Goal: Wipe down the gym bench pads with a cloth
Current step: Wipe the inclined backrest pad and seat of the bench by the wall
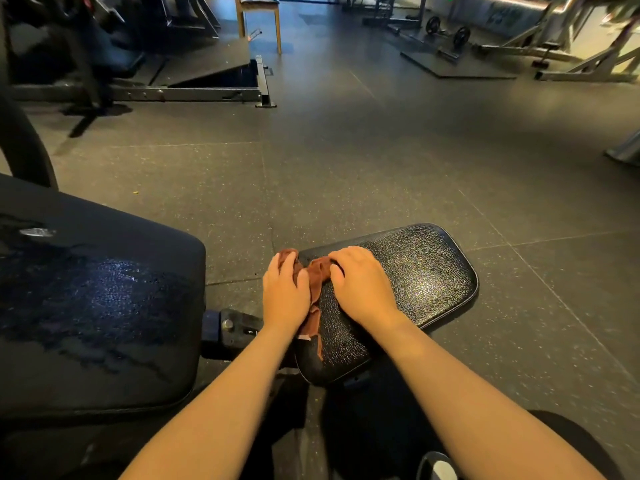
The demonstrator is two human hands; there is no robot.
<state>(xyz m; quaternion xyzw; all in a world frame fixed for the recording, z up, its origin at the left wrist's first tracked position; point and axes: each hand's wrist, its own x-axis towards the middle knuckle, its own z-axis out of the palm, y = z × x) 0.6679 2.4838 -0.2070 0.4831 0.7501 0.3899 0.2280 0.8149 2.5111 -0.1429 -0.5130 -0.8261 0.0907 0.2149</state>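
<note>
A dim gym stretches ahead, its dark speckled rubber floor [346, 168] laid in large tiles. Far back stands a wooden chair [258, 15], to the right of it a barbell [446, 32] lies on a mat, and at upper left a sloped platform [207, 64] sits in a metal frame. In the foreground are two black bench pads. The big pad [97, 299] fills the lower left and shows a shiny patch with darker streaks across its top. The small pad [415, 271] lies just right of it, textured and glossy, and a metal bracket [228, 327] shows in the gap between the two. A brown cloth [317, 271] is bunched on the small pad's left end, draping along that edge with a strip hanging toward the viewer. Both bare forearms reach in from the bottom. The left hand [284, 292] sits at the pad's left edge, with fingers curled over the cloth's far lump and the thumb laid on the fabric, so it grips the cloth. The right hand [360, 285] rests palm down on the pad just beside it, its fingertips bent and dug into the cloth's middle fold, holding it against the pad. The two hands are close but not touching, with cloth showing between them. A shoe tip [438, 467] peeks in at the bottom edge.
</note>
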